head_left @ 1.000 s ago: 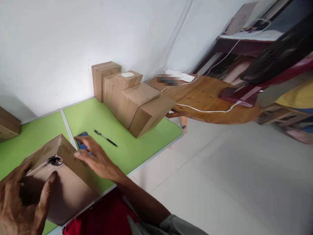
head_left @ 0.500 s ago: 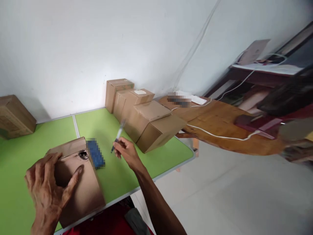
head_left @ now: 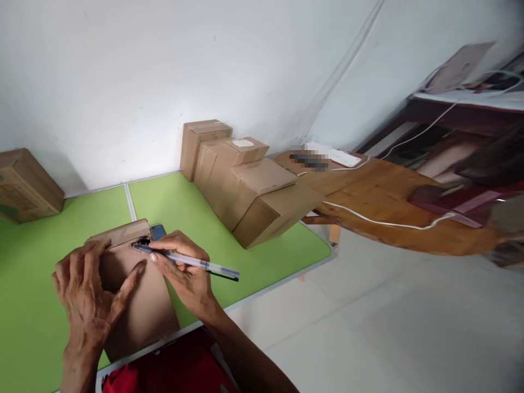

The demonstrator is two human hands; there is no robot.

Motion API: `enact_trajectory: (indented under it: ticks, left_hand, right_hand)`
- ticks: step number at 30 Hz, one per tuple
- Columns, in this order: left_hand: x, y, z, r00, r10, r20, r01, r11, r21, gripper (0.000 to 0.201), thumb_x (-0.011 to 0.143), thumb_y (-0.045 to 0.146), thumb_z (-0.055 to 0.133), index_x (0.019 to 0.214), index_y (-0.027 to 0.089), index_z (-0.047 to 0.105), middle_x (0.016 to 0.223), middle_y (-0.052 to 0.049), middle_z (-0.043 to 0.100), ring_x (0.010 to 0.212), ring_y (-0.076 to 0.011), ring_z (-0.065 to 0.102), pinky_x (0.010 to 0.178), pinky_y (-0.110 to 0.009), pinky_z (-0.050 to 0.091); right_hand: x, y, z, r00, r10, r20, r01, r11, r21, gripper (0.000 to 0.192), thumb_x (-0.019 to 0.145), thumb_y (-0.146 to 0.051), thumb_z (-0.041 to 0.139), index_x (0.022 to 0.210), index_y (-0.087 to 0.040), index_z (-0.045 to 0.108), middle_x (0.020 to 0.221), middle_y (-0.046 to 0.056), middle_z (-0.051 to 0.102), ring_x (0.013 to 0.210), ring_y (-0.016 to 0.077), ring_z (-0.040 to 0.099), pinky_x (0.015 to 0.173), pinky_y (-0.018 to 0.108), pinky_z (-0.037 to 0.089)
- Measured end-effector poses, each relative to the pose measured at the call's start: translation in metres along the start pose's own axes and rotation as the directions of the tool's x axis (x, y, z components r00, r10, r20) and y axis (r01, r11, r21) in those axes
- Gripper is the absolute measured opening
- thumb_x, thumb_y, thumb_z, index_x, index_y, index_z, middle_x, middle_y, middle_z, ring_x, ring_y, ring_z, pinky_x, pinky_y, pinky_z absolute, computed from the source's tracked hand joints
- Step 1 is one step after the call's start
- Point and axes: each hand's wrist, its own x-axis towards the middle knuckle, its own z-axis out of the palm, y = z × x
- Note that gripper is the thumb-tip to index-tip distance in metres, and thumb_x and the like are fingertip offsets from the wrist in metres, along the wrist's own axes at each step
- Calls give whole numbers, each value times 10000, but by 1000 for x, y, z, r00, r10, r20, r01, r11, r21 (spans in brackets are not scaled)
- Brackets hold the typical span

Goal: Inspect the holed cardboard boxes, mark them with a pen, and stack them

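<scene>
A brown cardboard box lies near the front edge of the green table. My left hand holds it, fingers over its left side and thumb across the upper face. In my right hand is a pen with a clear barrel and dark ends, pinched close to its tip. The tip is at the box's surface, just left of a ragged black patch; whether it touches I cannot tell. Behind the right hand a flat blue object shows in part beside the box.
Several cardboard boxes stand in a row toward the wall. Another box is at the far left of the green table. To the right is a wooden table with a white cable and a blurred-out dark item.
My right hand has moved left with the pen, from beside the box to its black patch, and turned the pen flatter. It now partly covers the blue object. My left hand stays on the box.
</scene>
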Motion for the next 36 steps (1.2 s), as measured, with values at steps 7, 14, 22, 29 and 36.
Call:
enact_trajectory:
  ticks: [7, 14, 22, 29, 36]
  left_hand:
    - [-1, -1, -1, 1000, -10, 11, 10, 1000, -7, 607, 1028, 616, 743, 1377, 121, 711, 1286, -285, 769, 1158, -484, 656, 1003, -635, 508]
    - [-1, -1, -2, 999, -40, 34, 40, 999, 6, 596, 989, 596, 807, 1396, 174, 701, 1303, -244, 765, 1177, -471, 645, 1039, -631, 511]
    - [-8, -10, 0, 998, -60, 9, 60, 998, 18, 655, 982, 626, 799, 1469, 204, 678, 1332, -243, 756, 1228, -484, 674, 1115, -682, 509]
    - [-10, -18, 1, 1000, 0, -17, 1, 1000, 7, 698, 989, 601, 796, 1537, 197, 641, 1366, -267, 763, 1166, -488, 716, 1097, -715, 518]
    - [-8, -21, 1, 999, -50, -2, 50, 999, 8, 686, 985, 654, 772, 1502, 215, 672, 1307, -229, 774, 1169, -496, 715, 1095, -739, 519]
  right_hand:
    - [-1, 1, -5, 996, 16, 84, -6, 993, -117, 96, 1045, -304, 776, 1012, -248, 846, 881, 24, 781, 744, 172, 676, 648, 286, 544]
    - [3, -9, -32, 984, 178, -6, -177, 974, -143, 178, 1058, -355, 736, 909, -256, 730, 856, 7, 707, 702, 161, 619, 637, 284, 531]
    - [44, 46, -79, 757, 648, -78, -422, 395, -816, 186, 1152, -222, 548, 1268, -173, 684, 1167, 151, 831, 1077, 265, 801, 947, 365, 590]
    - [19, 89, -83, 631, 758, -166, -366, 103, -925, 121, 1139, -204, 641, 1199, -171, 741, 1261, 204, 840, 1226, 299, 803, 948, 338, 538]
    - [10, 77, -57, 666, 730, -151, -307, 84, -948, 360, 1144, -329, 690, 1443, -132, 654, 1563, 280, 657, 1493, 381, 614, 1137, 451, 538]
